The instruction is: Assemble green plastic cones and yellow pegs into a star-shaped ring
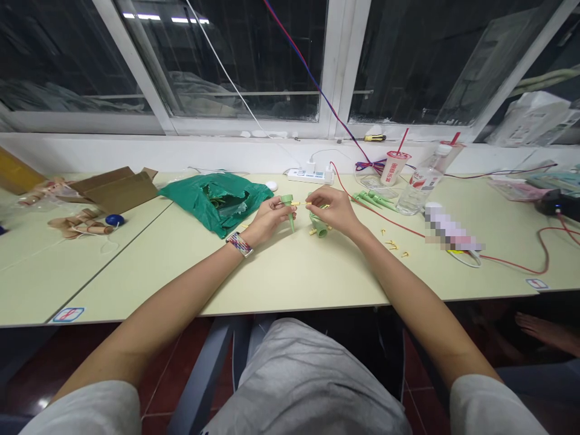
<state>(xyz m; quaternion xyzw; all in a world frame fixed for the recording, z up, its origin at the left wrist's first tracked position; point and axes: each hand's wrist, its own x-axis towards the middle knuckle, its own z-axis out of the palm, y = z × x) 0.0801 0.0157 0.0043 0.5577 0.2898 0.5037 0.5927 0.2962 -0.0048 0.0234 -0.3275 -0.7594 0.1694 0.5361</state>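
Observation:
My left hand (270, 219) grips a tapered green plastic spike (290, 211) upright at the fingertips. A thin yellow peg (299, 203) spans the small gap between that spike and my right hand (333, 209), whose fingers pinch its end. Below my right palm, a round pale-green plastic part (321, 228) sits with small yellow pieces beside it. I cannot tell whether my hand touches it. Several more green spikes (371, 200) lie to the right, near the back of the table, and several small yellow pegs (392, 244) lie scattered nearer my right hand.
A crumpled green plastic bag (216, 202) lies left of my hands, beyond it an open cardboard box (113, 190) and wooden pieces (79, 223). A power strip (310, 176), a lidded cup (392, 168), a water bottle (421, 184) and a red wire (385, 220) lie farther right.

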